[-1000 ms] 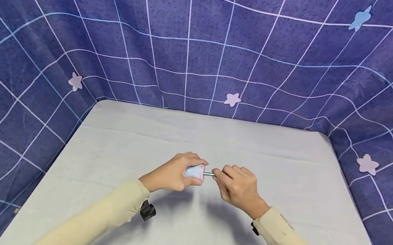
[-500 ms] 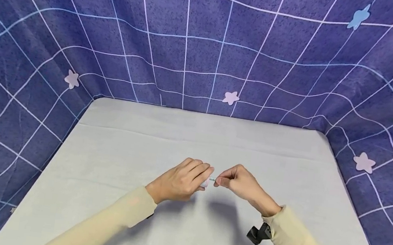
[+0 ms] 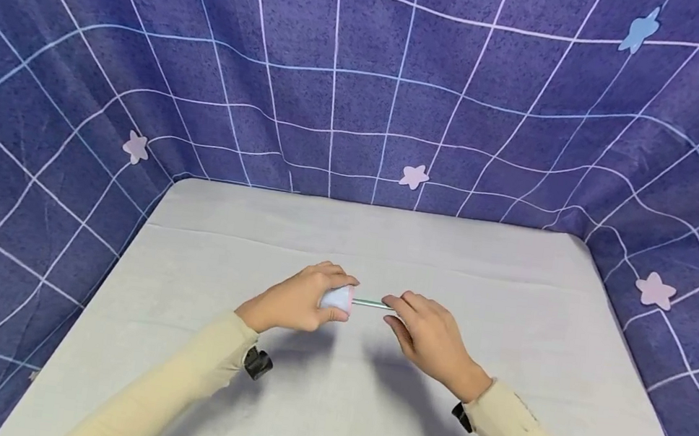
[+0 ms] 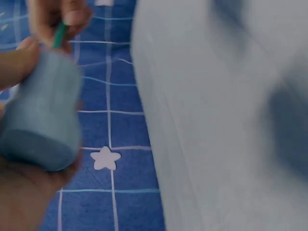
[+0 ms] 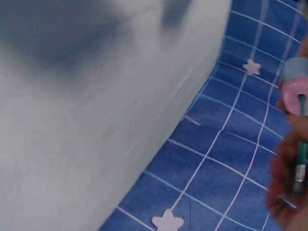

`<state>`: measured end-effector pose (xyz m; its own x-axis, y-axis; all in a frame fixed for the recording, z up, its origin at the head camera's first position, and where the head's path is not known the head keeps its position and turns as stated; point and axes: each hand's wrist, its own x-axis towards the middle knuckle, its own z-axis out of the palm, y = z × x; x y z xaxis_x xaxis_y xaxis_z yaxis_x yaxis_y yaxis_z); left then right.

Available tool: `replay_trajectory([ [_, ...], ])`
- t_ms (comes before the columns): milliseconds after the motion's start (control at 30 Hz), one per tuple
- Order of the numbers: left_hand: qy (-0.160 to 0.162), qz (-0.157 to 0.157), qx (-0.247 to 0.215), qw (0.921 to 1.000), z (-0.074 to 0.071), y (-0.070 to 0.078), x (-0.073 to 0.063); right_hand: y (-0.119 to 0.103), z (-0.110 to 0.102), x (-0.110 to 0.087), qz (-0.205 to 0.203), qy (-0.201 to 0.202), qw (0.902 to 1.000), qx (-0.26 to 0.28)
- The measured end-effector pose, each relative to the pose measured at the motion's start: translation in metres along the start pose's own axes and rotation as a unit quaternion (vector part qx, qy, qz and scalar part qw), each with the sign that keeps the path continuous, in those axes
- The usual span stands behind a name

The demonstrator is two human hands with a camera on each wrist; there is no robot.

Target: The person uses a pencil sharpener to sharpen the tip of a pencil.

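Note:
My left hand grips a rounded pale blue pencil sharpener with a pink end face, thumb below and fingers above. The sharpener's blue body fills the left side of the left wrist view. A green pencil points into the hole in the pink face, its tip hidden inside. My right hand holds the pencil near its other end, where a metal ferrule shows between the fingers in the right wrist view. Both hands are held above the table, facing each other.
A white-covered table lies beneath the hands, with their shadows on it. Blue grid-patterned curtains with star shapes enclose its back and sides. Dark wrist cameras hang under both sleeves.
Half a second ago both hands were rolled, the left one's back covering most of the sharpener; now they have rolled back. The hands are farther apart, and more of the pencil shows between them.

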<state>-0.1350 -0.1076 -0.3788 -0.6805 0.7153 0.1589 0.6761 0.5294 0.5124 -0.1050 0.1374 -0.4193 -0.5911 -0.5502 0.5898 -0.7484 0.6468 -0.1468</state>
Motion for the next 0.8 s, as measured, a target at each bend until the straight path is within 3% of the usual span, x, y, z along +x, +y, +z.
replay_trajectory([
  [67,-0.025,-0.02,-0.064,0.9974,-0.002,-0.001,0.0,0.002,0.002,0.002,-0.051,0.026,0.9976,-0.038],
  [167,-0.054,-0.039,-0.151,0.9863,-0.002,-0.001,0.001,0.003,0.003,0.004,-0.112,0.066,0.989,-0.069],
  [233,-0.063,-0.049,-0.182,0.98,-0.001,0.0,0.0,0.003,0.003,0.004,-0.139,0.097,0.9821,-0.083],
  [300,-0.063,-0.051,-0.187,0.979,0.0,0.003,-0.001,0.001,0.003,0.005,-0.152,0.119,0.9774,-0.086],
  [400,-0.038,-0.04,-0.141,0.9885,0.005,0.009,-0.001,-0.001,0.0,0.005,-0.115,0.104,0.9873,-0.035],
  [467,-0.008,-0.014,-0.074,0.9972,0.011,0.012,-0.002,-0.004,-0.004,0.007,-0.035,0.039,0.9974,0.049],
  [500,0.013,0.011,-0.03,0.9994,0.016,0.012,-0.002,-0.005,-0.008,0.009,0.025,-0.011,0.9938,0.107],
  [533,0.033,0.038,0.019,0.9986,0.021,0.013,-0.003,-0.005,-0.012,0.011,0.089,-0.063,0.9781,0.177],
  [567,0.055,0.07,0.068,0.9938,0.026,0.012,-0.004,-0.005,-0.015,0.013,0.153,-0.115,0.952,0.239],
  [667,0.118,0.165,0.194,0.9598,0.038,0.009,-0.007,-0.002,-0.022,0.017,0.315,-0.231,0.8415,0.373],
  [700,0.131,0.187,0.222,0.9479,0.04,0.007,-0.007,0.0,-0.022,0.018,0.336,-0.25,0.8157,0.399],
  [733,0.14,0.201,0.241,0.9391,0.042,0.007,-0.008,0.001,-0.021,0.017,0.345,-0.261,0.7996,0.416],
  [767,0.146,0.21,0.251,0.9335,0.042,0.006,-0.008,0.001,-0.02,0.016,0.345,-0.266,0.7963,0.419],
  [800,0.146,0.211,0.256,0.9318,0.042,0.005,-0.008,0.001,-0.02,0.016,0.339,-0.265,0.8032,0.412],
])
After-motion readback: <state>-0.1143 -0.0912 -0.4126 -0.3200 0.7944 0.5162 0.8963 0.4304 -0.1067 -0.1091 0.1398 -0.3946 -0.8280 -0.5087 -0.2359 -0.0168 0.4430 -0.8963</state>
